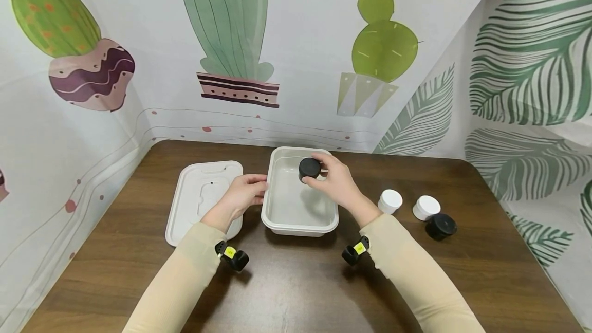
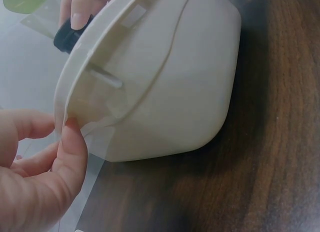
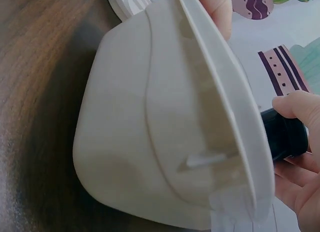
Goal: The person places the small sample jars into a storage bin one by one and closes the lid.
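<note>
A white plastic container (image 1: 300, 207) stands without its lid near the back of the wooden table. My left hand (image 1: 243, 194) pinches its left rim; in the left wrist view the thumb and fingers (image 2: 72, 147) meet on either side of that rim. Over the container's inside, my right hand (image 1: 338, 179) grips a small round black jar (image 1: 309, 167) between thumb and fingers. The right wrist view shows the black jar (image 3: 285, 134) just above the rim, with the thumb (image 3: 292, 104) on its near side. Nothing else shows inside the container from the head view.
The container's white lid (image 1: 185, 202) lies flat at the left, partly behind my left forearm. To the right stand two small white jars (image 1: 390, 200) and another black jar (image 1: 441, 226). A cloth printed with cacti and leaves (image 1: 305, 66) hangs behind the table (image 1: 291, 281).
</note>
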Demonstrator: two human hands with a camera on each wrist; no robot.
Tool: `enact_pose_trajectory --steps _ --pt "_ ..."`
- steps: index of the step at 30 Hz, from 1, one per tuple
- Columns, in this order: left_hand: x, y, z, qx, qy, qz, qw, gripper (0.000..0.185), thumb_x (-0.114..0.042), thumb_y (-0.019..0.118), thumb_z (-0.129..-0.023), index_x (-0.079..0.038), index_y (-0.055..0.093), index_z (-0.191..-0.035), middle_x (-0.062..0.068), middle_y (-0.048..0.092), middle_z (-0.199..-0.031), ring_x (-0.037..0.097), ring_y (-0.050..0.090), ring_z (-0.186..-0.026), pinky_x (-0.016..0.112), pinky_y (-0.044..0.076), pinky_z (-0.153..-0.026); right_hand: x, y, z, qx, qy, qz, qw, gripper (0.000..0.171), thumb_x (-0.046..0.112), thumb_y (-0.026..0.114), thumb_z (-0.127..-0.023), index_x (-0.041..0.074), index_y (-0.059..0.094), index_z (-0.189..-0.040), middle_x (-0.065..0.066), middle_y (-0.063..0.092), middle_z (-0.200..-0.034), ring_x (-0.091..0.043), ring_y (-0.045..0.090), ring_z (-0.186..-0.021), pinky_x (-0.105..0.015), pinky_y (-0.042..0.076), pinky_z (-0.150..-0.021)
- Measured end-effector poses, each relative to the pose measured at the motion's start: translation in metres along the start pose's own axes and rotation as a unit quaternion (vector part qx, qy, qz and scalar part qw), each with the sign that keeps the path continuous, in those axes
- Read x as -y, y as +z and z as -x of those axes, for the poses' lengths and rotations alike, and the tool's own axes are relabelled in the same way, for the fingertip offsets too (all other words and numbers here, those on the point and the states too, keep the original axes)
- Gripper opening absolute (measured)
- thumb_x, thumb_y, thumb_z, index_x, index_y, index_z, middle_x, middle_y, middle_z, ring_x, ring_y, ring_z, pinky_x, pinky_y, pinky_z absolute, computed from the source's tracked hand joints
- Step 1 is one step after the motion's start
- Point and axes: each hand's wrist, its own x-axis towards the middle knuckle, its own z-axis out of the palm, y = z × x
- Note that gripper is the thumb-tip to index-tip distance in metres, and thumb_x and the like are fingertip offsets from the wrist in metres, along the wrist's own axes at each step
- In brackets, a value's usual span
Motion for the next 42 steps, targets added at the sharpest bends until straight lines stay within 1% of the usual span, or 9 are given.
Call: enact_pose_trajectory --steps 8,11,18,21,24,28,36,42 --pt "0.000 0.000 0.000 0.003 0.002 0.003 1.0000 0.042 -0.003 0.052 -0.091 0.012 0.047 -0.129 0.017 0.059 -0.107 0.009 0.061 -0.073 0.022 0.054 -0.065 0.004 0.008 -0.005 0.016 -0.008 0.017 1.000 0.063 0.022 0.078 -0.076 -0.001 0.052 -0.129 -0.017 0.059 -0.125 -0.029 0.065 -0.103 -0.035 0.053 -0.089" --pt "0.001 -0.001 0.000 0.001 0.001 0.003 1.0000 0.041 -0.003 0.052 -0.091 0.012 0.047 -0.128 0.018 0.059 -0.109 0.010 0.061 -0.073 0.022 0.054 -0.065 0.005 0.010 -0.008 0.023 -0.009 0.016 1.000 0.064 0.022 0.078 -0.076 -0.001 0.052 -0.130 -0.017 0.058 -0.127 -0.030 0.065 -0.103 -0.035 0.053 -0.089" --pt "0.000 0.000 0.000 0.001 0.000 0.000 1.0000 0.041 -0.004 0.052 -0.091 0.012 0.047 -0.129 0.024 0.056 -0.116 0.010 0.062 -0.075 0.022 0.054 -0.065 0.006 0.014 -0.014 0.039 0.010 0.004 0.999 0.063 0.024 0.077 -0.077 0.001 0.053 -0.130 -0.016 0.059 -0.126 -0.031 0.064 -0.103 -0.040 0.053 -0.088" --pt "0.000 0.000 0.000 -0.001 -0.002 0.001 1.0000 0.041 -0.003 0.053 -0.091 0.011 0.047 -0.129 0.024 0.056 -0.116 0.011 0.062 -0.076 0.022 0.054 -0.066 0.005 0.015 -0.017 0.041 0.011 0.005 0.999 0.062 0.025 0.077 -0.077 0.001 0.054 -0.128 -0.016 0.060 -0.124 -0.030 0.064 -0.102 -0.041 0.053 -0.087" --pt "0.000 0.000 -0.001 0.000 0.001 0.002 1.0000 0.042 -0.003 0.052 -0.091 0.012 0.046 -0.130 0.023 0.057 -0.114 0.012 0.062 -0.077 0.023 0.055 -0.066 0.004 0.016 -0.020 0.045 0.012 0.009 0.999 0.061 0.025 0.077 -0.077 0.001 0.054 -0.128 -0.015 0.061 -0.122 -0.030 0.064 -0.102 -0.039 0.053 -0.086" --pt "0.001 0.000 0.000 0.000 0.001 0.000 1.0000 0.041 -0.003 0.052 -0.091 0.011 0.047 -0.129 0.020 0.058 -0.111 0.011 0.062 -0.076 0.023 0.055 -0.066 0.005 0.017 -0.024 0.055 0.025 0.007 0.998 0.061 0.025 0.077 -0.078 0.001 0.053 -0.129 -0.014 0.061 -0.123 -0.029 0.064 -0.103 -0.036 0.054 -0.084" --pt "0.001 -0.001 0.000 -0.001 0.001 -0.002 1.0000 0.042 -0.003 0.053 -0.091 0.011 0.047 -0.129 0.019 0.058 -0.111 0.011 0.062 -0.076 0.023 0.055 -0.066 0.005 0.017 -0.033 0.070 0.038 -0.014 0.997 0.062 0.022 0.076 -0.078 -0.001 0.052 -0.131 -0.015 0.060 -0.124 -0.030 0.062 -0.106 -0.039 0.053 -0.087" --pt "0.001 0.000 -0.001 -0.001 -0.001 0.001 1.0000 0.042 -0.003 0.053 -0.091 0.011 0.047 -0.129 0.018 0.058 -0.109 0.011 0.062 -0.075 0.023 0.055 -0.067 0.006 0.017 -0.039 0.071 0.053 0.004 0.996 0.060 0.026 0.076 -0.078 0.004 0.054 -0.129 -0.012 0.061 -0.123 -0.028 0.063 -0.105 -0.036 0.052 -0.085"
